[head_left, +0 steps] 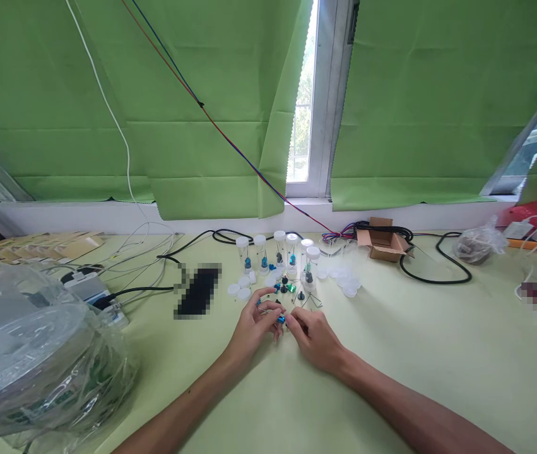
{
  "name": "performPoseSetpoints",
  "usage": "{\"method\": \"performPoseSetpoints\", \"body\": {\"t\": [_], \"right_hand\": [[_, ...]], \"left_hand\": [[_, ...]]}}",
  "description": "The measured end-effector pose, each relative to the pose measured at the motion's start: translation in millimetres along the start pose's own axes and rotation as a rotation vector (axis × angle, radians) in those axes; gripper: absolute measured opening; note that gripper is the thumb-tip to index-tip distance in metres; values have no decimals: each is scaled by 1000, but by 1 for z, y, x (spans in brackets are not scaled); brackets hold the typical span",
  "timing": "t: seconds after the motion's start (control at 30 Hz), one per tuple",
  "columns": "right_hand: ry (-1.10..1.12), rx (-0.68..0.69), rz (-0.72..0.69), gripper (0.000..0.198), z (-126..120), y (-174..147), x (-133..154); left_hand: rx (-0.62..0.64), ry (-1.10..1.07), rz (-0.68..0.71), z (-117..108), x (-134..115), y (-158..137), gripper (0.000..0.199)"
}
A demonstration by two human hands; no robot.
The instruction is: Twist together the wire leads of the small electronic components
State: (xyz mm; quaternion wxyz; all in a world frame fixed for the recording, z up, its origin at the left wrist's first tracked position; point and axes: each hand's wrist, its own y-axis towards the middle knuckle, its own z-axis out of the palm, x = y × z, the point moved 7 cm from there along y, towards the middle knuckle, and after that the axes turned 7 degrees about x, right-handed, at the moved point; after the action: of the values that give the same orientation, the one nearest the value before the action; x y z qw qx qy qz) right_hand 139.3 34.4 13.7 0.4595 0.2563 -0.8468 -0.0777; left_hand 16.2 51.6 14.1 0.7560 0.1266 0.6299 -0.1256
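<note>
My left hand is closed in a pinch on a small blue metallic part, just above the table. My right hand meets it from the right, thumb and forefinger pressed together at the part's right end; whatever lies between those fingers is too small to make out. Just beyond the hands lie a green part, a black round part and several thin L-shaped metal keys. Behind them stand several clear tubes with white caps, among them a tube with dark and green parts inside.
White round caps lie left of the parts, with more translucent caps to the right. An open cardboard box and black cable are at the back right. A plastic-wrapped spool stands at left, near a pixelated dark object.
</note>
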Motion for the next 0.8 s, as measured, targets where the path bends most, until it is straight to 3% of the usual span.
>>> {"method": "performPoseSetpoints", "body": {"t": [0.8], "right_hand": [[-52,-15,13,40,0,0,-4]], "left_hand": [[54,24,-11,2,2,2,36]]}}
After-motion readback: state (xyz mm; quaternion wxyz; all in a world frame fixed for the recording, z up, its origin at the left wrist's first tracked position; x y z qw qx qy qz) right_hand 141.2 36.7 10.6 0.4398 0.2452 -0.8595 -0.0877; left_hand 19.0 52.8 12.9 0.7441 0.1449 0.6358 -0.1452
